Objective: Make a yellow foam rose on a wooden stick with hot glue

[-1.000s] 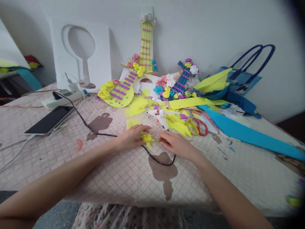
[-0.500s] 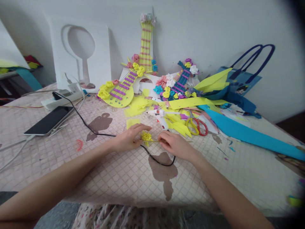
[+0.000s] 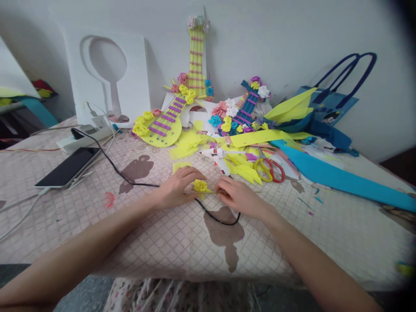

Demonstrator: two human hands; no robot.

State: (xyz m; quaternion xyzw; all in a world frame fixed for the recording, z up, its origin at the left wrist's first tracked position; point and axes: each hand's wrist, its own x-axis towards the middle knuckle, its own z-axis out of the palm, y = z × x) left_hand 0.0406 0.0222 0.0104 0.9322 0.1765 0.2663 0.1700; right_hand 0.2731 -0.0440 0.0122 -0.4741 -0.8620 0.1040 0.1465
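Yellow crumpled paper makes up a small flower between both hands, at the near middle of the bench. The right hand pinches a thin stick reaching the flower's lower edge. The left hand curves around the flower's left side, thumb and forefinger apart; whether they grip it, I cannot tell.

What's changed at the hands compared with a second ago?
The left hand has drawn its fingers slightly leftward, baring more of the yellow paper flower; whether they still touch it is unclear. The camera view shifted slightly. The right hand still pinches the thin stick. The glue gun and scissors stayed put.
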